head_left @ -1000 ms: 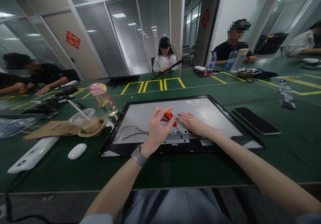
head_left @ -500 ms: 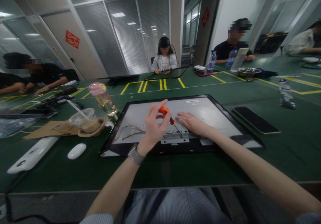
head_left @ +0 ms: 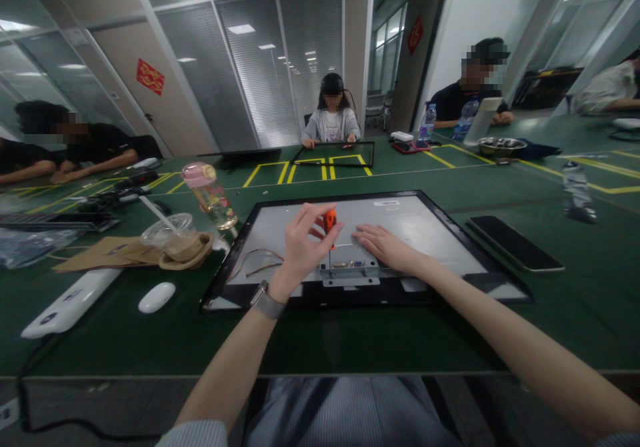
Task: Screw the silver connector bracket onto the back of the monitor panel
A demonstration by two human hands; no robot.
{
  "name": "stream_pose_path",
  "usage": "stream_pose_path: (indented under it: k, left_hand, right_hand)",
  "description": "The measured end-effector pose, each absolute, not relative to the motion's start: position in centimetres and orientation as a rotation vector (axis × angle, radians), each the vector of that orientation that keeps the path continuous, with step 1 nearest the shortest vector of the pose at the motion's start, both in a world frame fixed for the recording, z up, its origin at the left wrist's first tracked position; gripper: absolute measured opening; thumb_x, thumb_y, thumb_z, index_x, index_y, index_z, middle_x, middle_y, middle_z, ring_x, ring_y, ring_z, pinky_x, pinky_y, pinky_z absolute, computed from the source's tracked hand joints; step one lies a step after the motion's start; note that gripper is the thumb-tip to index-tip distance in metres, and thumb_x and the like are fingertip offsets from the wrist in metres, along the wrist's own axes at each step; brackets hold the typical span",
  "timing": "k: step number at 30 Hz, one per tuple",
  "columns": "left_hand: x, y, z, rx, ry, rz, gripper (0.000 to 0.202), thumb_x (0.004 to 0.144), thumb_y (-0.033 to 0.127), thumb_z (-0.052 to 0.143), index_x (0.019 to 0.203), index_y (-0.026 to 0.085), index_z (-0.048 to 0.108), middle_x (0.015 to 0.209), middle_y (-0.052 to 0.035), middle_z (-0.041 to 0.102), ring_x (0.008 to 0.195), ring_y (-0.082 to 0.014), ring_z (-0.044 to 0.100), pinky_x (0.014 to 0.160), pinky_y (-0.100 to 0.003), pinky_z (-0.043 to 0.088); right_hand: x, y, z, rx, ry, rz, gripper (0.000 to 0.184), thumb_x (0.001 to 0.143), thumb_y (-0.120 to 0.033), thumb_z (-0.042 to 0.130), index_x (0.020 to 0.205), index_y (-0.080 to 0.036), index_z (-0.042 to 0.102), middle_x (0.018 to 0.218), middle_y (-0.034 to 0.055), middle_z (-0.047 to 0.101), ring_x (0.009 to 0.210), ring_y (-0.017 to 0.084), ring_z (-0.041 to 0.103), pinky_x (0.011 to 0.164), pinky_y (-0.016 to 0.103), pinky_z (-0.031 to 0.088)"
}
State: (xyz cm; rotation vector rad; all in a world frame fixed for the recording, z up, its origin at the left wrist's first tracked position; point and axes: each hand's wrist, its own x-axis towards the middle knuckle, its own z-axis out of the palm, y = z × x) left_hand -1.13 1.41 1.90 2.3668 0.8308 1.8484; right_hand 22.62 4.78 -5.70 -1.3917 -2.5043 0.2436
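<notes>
An orange-handled screwdriver (head_left: 330, 220) stands nearly upright in my left hand (head_left: 307, 237), its handle pinched between thumb and fingers. The shaft points down at the left end of a metal bracket (head_left: 357, 280) with connectors along it; whether the tip meets a screw is too small to tell. That bracket sits near the close edge of a flat display panel (head_left: 410, 217), grey-backed with a black frame. My right hand (head_left: 385, 243) lies flat on the panel just right of the bracket, fingers stretched out. Thin cables (head_left: 255, 257) run across the panel's left side.
Left of the panel are a pink-lidded bottle (head_left: 210, 197), an iced drink cup (head_left: 175, 233), a white oval case (head_left: 157, 297) and a white power bank-like device (head_left: 70, 303). A phone (head_left: 515, 243) lies to the right. Across the table a person (head_left: 330, 123) handles a black frame (head_left: 335, 155).
The screwdriver has gone from tilted to nearly upright, and its tip has shifted left along the bracket. My right hand stays in place. The person opposite has tilted their frame.
</notes>
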Motion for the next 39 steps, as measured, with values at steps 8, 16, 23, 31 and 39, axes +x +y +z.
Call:
stream_pose_path:
  k: [8, 16, 23, 31, 39]
  left_hand:
    - [-1.0, 1.7, 1.3, 2.387, 0.819, 1.814, 0.024, 0.090, 0.024, 0.070, 0.113, 0.019, 0.066, 0.091, -0.0001, 0.064, 0.071, -0.0067, 0.064, 0.048, -0.010, 0.052]
    - [-0.9, 1.6, 1.2, 2.350, 0.788, 1.765, 0.023, 0.089, 0.025, 0.071, 0.112, 0.020, 0.067, 0.090, 0.0001, 0.063, 0.071, -0.0073, 0.064, 0.052, -0.012, 0.054]
    - [-0.9, 1.4, 2.1, 1.998, 0.798, 1.566, 0.014, 0.096, 0.031, 0.059, 0.098, 0.018, 0.064, 0.082, -0.0028, 0.071, 0.076, -0.0126, 0.070, 0.069, -0.024, 0.059]
    - [-1.9, 2.6, 2.7, 1.893, 0.762, 1.372, 0.025, 0.100, 0.032, 0.051, 0.101, 0.016, 0.070, 0.098, -0.0080, 0.075, 0.092, -0.0184, 0.070, 0.086, -0.033, 0.056]
    - [-1.3, 1.1, 1.1, 1.920, 0.885, 1.855, 0.016, 0.090, 0.036, 0.071, 0.089, 0.021, 0.075, 0.080, -0.0013, 0.062, 0.077, -0.0142, 0.061, 0.077, -0.029, 0.052]
  right_hand:
    - [22.6, 4.8, -5.7, -1.398, -2.502, 0.252, 0.056, 0.107, -0.042, 0.022, 0.145, -0.018, 0.056, 0.157, 0.0155, 0.050, 0.148, 0.032, 0.042, 0.121, 0.059, 0.029]
    - [22.4, 4.6, -5.4, -1.407, -2.521, 0.259, 0.056, 0.107, -0.040, 0.022, 0.145, -0.015, 0.056, 0.157, 0.0175, 0.049, 0.148, 0.033, 0.040, 0.121, 0.058, 0.028]
    - [22.4, 4.6, -5.4, -1.408, -2.493, 0.268, 0.056, 0.107, -0.041, 0.024, 0.144, -0.017, 0.057, 0.156, 0.0161, 0.050, 0.148, 0.032, 0.042, 0.121, 0.058, 0.029]
    - [22.4, 4.6, -5.4, -1.409, -2.486, 0.278, 0.055, 0.107, -0.040, 0.024, 0.144, -0.016, 0.058, 0.156, 0.0161, 0.050, 0.147, 0.033, 0.042, 0.121, 0.057, 0.030]
    - [22.6, 4.8, -5.6, -1.395, -2.509, 0.252, 0.054, 0.107, -0.039, 0.024, 0.144, -0.017, 0.057, 0.156, 0.0156, 0.051, 0.148, 0.031, 0.042, 0.121, 0.057, 0.031]
